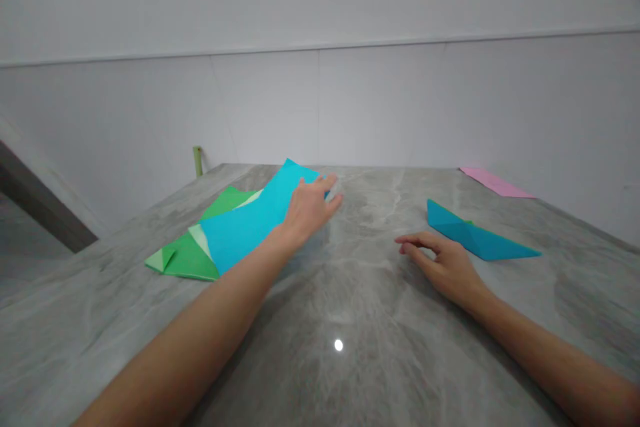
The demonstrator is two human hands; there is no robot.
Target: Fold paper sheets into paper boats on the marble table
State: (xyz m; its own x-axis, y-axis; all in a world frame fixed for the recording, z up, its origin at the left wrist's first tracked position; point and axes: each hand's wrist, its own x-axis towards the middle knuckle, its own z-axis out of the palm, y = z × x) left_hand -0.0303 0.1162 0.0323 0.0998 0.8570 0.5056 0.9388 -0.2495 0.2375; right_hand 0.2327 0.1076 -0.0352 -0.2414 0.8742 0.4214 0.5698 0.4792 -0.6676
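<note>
My left hand (310,207) reaches forward across the grey marble table (325,320) and pinches the right edge of a flat blue paper sheet (250,221). That sheet lies over green paper (187,257), part of it folded. My right hand (443,260) rests on the table, fingers loosely curled and apart, holding nothing. Just beyond its fingertips, to the right, lies a folded blue paper boat shape (475,235).
A pink paper sheet (495,182) lies at the far right corner of the table near the white wall. A small green upright object (198,160) stands at the table's far left corner. The table's left edge drops off to a dark floor strip.
</note>
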